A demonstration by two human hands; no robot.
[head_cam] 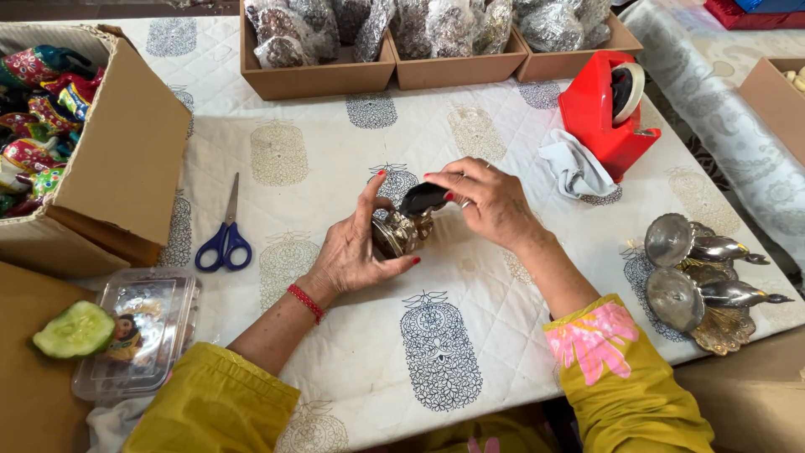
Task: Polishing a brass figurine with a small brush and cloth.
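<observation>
My left hand cradles a small brass and silver ornament above the middle of the printed white cloth. My right hand pinches a dark glossy piece that sits on top of the ornament. Both hands meet over the ornament, fingers curled round it. Yellow sleeves cover both forearms, and a red bracelet circles the left wrist.
Blue-handled scissors lie to the left. A red tape dispenser and a white rag sit at the right. Metal bird-shaped ornaments rest at the far right. Cardboard boxes of wrapped items line the left and back. A clear plastic tray and a cucumber slice lie at the lower left.
</observation>
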